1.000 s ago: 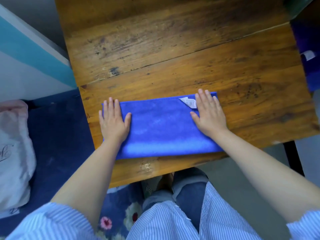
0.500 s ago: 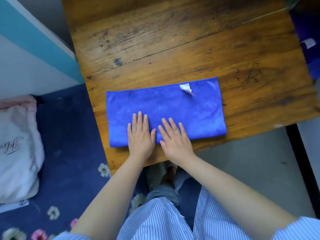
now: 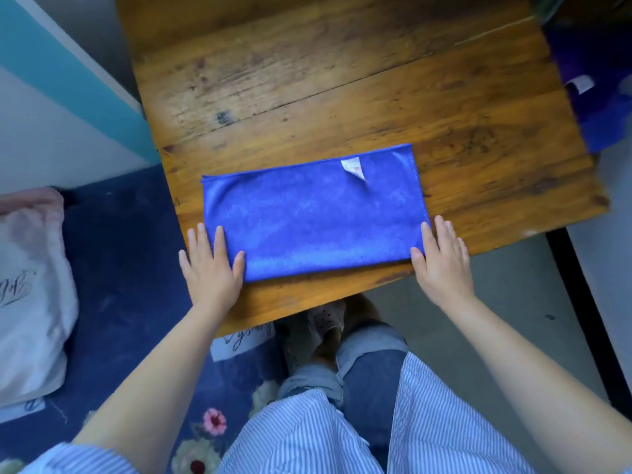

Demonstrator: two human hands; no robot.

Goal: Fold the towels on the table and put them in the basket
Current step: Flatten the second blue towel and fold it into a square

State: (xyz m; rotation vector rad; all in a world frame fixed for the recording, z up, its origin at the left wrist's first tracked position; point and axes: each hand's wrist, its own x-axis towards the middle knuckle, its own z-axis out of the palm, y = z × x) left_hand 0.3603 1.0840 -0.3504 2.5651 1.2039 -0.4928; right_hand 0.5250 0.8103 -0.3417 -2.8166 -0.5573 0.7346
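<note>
Around my worn wooden surface (image 3: 342,97) lie a blue floral rug (image 3: 130,234), a pale pillow (image 3: 30,289) and more blue cloth (image 3: 595,97) off the far right corner. The folded blue towel (image 3: 314,213), a soft rectangle with a white tag (image 3: 352,165), runs lengthwise along the near edge. My left hand (image 3: 208,265) and right hand (image 3: 441,258) lie flat, fingers straight, on its short ends, gripping nothing.

Lit softly and evenly from above, with a pale sheen across the blue towel (image 3: 314,217) and a dull gloss on the wooden table (image 3: 342,80). Dim at the upper corners. Bent at the edges by wide-angle distortion; slightly soft throughout, blurrier toward the right margin.
</note>
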